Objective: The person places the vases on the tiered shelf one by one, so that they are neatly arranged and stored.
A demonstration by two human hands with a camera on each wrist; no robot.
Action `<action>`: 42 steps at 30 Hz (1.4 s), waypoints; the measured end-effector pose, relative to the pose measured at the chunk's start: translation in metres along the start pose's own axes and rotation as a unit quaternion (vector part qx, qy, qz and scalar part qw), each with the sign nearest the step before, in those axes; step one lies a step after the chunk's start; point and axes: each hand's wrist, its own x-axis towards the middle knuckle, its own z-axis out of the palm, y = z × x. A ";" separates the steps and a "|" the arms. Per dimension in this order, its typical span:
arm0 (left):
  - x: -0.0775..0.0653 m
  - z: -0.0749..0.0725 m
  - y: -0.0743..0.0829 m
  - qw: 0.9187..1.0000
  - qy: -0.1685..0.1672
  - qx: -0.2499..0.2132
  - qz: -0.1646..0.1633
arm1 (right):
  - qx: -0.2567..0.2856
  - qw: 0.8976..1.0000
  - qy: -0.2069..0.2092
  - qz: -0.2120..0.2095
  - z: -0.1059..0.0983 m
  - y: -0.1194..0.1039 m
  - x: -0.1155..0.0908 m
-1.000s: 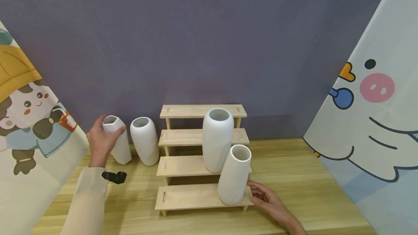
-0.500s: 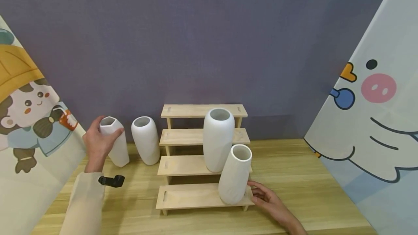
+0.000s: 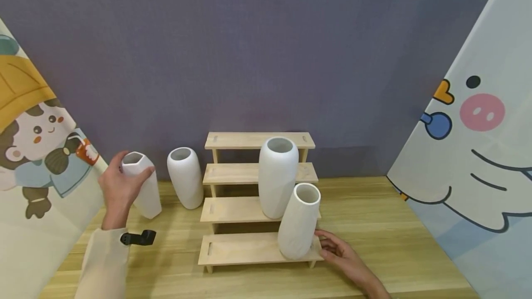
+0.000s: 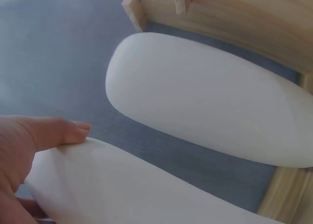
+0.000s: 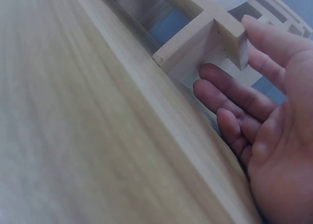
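Left hand (image 3: 118,188) grips a faceted vase (image 3: 147,195) near a 4-step wooden stand (image 3: 232,249)

Read the head view as a clock face. Toward 8 o'clock, a person's left hand is closed around the upper part of the white faceted vase, thumb on the side facing the stand, fingers on the far side. Whether the vase's base touches the wood-grain table (image 3: 374,230) is hard to tell. Also at 8 o'clock, but closer to the center, a rounded vase (image 3: 185,181) stands on the table between the faceted vase and the stand, apart from the hand.

The stand sits at 6 o'clock. On its 2nd step from the bottom is a tall vase (image 3: 277,181); on the lowest step, at 5 o'clock, a tapered vase (image 3: 296,230) partly hides it. Both are white and upright, with open mouths.

Farther out at 5 o'clock, the right hand (image 3: 342,260) is loosely open, fingers relaxed and slightly bent, its fingertips at the end of the lowest step.

A black device (image 3: 139,238) is worn at the cuff of a pale sleeve (image 3: 104,264) on the left arm. Cartoon panels fill 9 o'clock (image 3: 47,128) and 3 o'clock.
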 end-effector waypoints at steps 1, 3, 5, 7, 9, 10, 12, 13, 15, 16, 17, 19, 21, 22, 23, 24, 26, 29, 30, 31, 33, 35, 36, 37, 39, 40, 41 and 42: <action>-0.001 -0.001 0.000 1.000 0.001 0.002 0.002 | -0.001 1.000 0.001 0.001 0.000 0.000 0.000; -0.004 -0.004 0.001 1.000 0.002 0.004 0.004 | -0.002 1.000 0.002 0.002 0.000 0.000 0.000; -0.007 -0.006 0.002 1.000 0.000 0.006 0.003 | -0.001 1.000 0.003 0.003 0.000 0.001 0.000; -0.009 -0.008 0.003 1.000 -0.003 0.007 -0.003 | -0.001 1.000 0.003 0.002 0.000 0.001 0.000; -0.012 -0.010 0.003 1.000 -0.008 0.007 -0.011 | -0.001 1.000 0.003 0.002 0.000 0.001 0.000; -0.013 -0.011 0.003 1.000 -0.009 0.008 -0.013 | 0.000 1.000 0.002 0.002 0.000 0.001 0.000; -0.015 -0.012 0.003 1.000 -0.009 0.009 -0.015 | 0.001 1.000 0.002 0.003 0.000 0.001 -0.001; -0.016 -0.013 0.003 1.000 -0.009 0.008 -0.014 | 0.001 1.000 0.002 0.003 0.000 0.001 0.000; -0.018 -0.015 0.004 1.000 -0.008 0.006 -0.013 | 0.001 1.000 0.003 0.001 0.000 0.001 0.000; -0.019 -0.016 0.004 1.000 -0.006 0.005 -0.011 | 0.001 1.000 0.002 0.000 -0.001 0.001 0.000; -0.020 -0.016 0.005 1.000 -0.006 0.005 -0.010 | 0.001 1.000 0.002 -0.001 -0.001 0.001 0.000; -0.022 -0.018 0.006 1.000 -0.002 0.006 -0.005 | 0.001 1.000 0.002 -0.003 -0.001 0.001 0.001; -0.025 -0.020 0.006 1.000 0.004 0.010 0.001 | 0.002 1.000 0.001 -0.003 -0.001 0.001 0.001; -0.026 -0.021 0.006 1.000 0.007 0.013 0.004 | 0.002 1.000 0.000 -0.002 -0.001 0.001 0.001; -0.027 -0.022 0.006 1.000 0.010 0.017 0.007 | 0.002 1.000 0.000 -0.002 -0.001 0.001 0.001; -0.029 -0.023 0.007 1.000 0.011 0.017 0.007 | 0.002 1.000 0.000 -0.001 -0.001 0.001 0.000; -0.032 -0.024 0.008 1.000 0.011 0.017 0.006 | 0.001 1.000 0.001 -0.001 -0.001 0.001 0.000; -0.035 -0.027 0.010 1.000 0.005 0.016 0.001 | 0.001 1.000 0.001 -0.002 0.000 0.001 0.000; -0.037 -0.028 0.011 1.000 0.003 0.016 0.000 | 0.001 1.000 0.001 -0.003 0.000 0.001 0.000; -0.038 -0.028 0.012 1.000 0.003 0.017 0.002 | 0.001 1.000 0.001 -0.004 0.000 0.001 0.000; -0.040 -0.030 0.012 1.000 0.002 0.020 0.007 | 0.000 1.000 0.002 -0.006 0.000 0.001 0.000; -0.042 -0.032 0.013 1.000 0.002 0.024 0.011 | -0.001 1.000 0.002 -0.008 0.000 0.001 0.001; -0.043 -0.033 0.013 1.000 0.003 0.025 0.013 | -0.001 1.000 0.002 -0.009 0.000 0.001 0.001; -0.044 -0.034 0.013 1.000 0.003 0.025 0.014 | -0.001 1.000 0.001 -0.010 0.000 0.002 0.001; -0.047 -0.036 0.014 1.000 0.001 0.025 0.014 | -0.001 1.000 0.001 -0.011 0.000 0.002 0.001; -0.048 -0.037 0.014 1.000 0.000 0.026 0.012 | 0.000 1.000 0.001 -0.011 0.000 0.002 0.001; -0.050 -0.037 0.015 1.000 -0.001 0.025 0.012 | 0.000 1.000 0.001 -0.011 0.000 0.002 0.001; -0.051 -0.038 0.016 1.000 -0.003 0.024 0.011 | 0.000 1.000 0.002 -0.011 0.000 0.002 0.001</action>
